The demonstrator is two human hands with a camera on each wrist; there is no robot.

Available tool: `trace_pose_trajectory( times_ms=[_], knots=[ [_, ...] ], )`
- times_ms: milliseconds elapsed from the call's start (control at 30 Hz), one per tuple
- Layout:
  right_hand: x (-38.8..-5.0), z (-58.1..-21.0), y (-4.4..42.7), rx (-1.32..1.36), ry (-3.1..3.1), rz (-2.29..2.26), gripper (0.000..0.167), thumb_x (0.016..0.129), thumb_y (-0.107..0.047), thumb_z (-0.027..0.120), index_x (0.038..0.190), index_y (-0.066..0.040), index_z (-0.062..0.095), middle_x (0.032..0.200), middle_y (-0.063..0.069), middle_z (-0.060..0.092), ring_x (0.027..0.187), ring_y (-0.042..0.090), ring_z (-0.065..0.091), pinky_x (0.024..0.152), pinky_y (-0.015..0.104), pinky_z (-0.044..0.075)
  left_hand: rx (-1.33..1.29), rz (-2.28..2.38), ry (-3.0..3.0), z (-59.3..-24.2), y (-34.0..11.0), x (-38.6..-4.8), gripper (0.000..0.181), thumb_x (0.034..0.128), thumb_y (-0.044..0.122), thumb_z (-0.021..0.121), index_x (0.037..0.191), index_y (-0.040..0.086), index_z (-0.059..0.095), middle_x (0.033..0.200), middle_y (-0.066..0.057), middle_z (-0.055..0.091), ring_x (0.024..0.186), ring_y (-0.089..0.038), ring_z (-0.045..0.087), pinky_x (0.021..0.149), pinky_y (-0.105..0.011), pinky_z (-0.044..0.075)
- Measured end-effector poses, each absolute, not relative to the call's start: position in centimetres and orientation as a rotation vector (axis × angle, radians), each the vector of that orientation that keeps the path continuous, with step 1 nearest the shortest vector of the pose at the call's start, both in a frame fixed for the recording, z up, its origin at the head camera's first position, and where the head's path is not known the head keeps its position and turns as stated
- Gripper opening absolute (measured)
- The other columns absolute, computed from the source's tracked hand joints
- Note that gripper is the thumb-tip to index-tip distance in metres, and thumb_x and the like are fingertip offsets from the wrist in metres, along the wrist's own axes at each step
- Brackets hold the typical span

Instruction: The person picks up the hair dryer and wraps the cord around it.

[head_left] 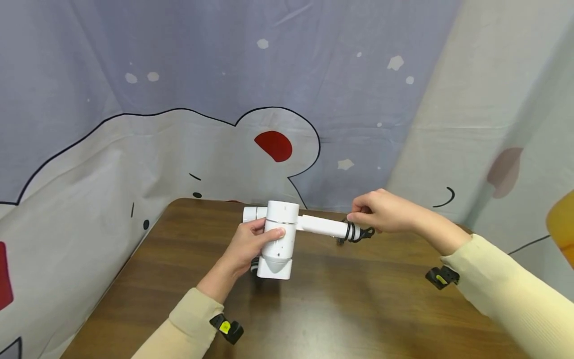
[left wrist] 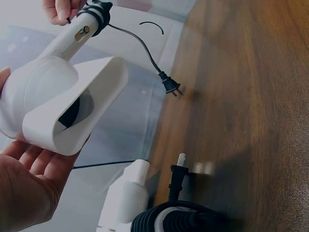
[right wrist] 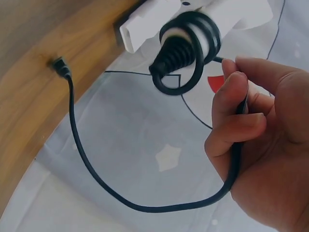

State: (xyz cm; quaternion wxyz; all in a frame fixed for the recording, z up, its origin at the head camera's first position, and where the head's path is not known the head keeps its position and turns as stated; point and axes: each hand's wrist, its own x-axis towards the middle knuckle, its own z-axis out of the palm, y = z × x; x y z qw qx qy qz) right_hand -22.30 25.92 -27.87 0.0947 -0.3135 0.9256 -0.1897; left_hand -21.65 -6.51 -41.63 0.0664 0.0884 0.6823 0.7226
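A white hair dryer [head_left: 281,240] is held above the table by my left hand [head_left: 245,245], with the thumb across its barrel. In the left wrist view its flared nozzle [left wrist: 118,79] shows, and the fingers support the barrel from below. The handle [head_left: 323,225] points right, with black power cord [right wrist: 195,63] coiled round its end. My right hand [head_left: 383,212] is beside that end and pinches a loose length of the cord [right wrist: 234,164] between curled fingers. From there the cord hangs in a curve to its two-pin plug [left wrist: 170,84], close to the tabletop.
A second white hair dryer [left wrist: 126,197] is on the wooden table [head_left: 188,299], behind the held one in the head view. Its black cord is coiled, and its plug [left wrist: 177,181] sticks out. A printed curtain [head_left: 206,159] hangs along the table's back and left.
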Motion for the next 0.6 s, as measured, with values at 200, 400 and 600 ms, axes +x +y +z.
trace_pose_trajectory(
  times_ms=[200, 400, 600],
  knots=[
    [-21.8, -28.2, 25.7, -0.974, 2.799, -0.605, 0.02, 0.108, -0.02, 0.065, 0.089, -0.014, 0.07, 0.066, -0.007, 0.059, 0.049, 0.006, 0.054, 0.057, 0.028, 0.049, 0.229, 2.233, 2.071, -41.7, -6.2, -21.7, 0.038, 0.0924, 0.008, 0.079, 0.123, -0.011, 0.071, 0.104, -0.019, 0.079, 0.084, -0.016, 0.073, 0.077, -0.031, 0.06],
    [-21.4, -28.8, 25.6, -0.993, 2.867, -0.64, 0.017, 0.106, -0.016, 0.065, 0.09, -0.014, 0.07, 0.071, -0.009, 0.061, 0.05, 0.004, 0.051, 0.057, 0.028, 0.046, 0.21, 2.262, 2.078, -41.7, -6.0, -21.9, 0.037, 0.0937, 0.008, 0.079, 0.125, -0.01, 0.071, 0.109, -0.021, 0.078, 0.088, -0.017, 0.074, 0.079, -0.032, 0.06],
    [-20.7, -29.9, 25.4, -0.968, 2.926, -0.759, 0.012, 0.105, -0.015, 0.068, 0.094, -0.011, 0.072, 0.073, -0.011, 0.058, 0.056, 0.003, 0.045, 0.057, 0.027, 0.04, 0.146, 2.306, 2.077, -41.8, -5.8, -22.1, 0.038, 0.0946, 0.009, 0.079, 0.127, -0.009, 0.071, 0.11, -0.02, 0.078, 0.089, -0.017, 0.073, 0.079, -0.031, 0.06]
  ],
)
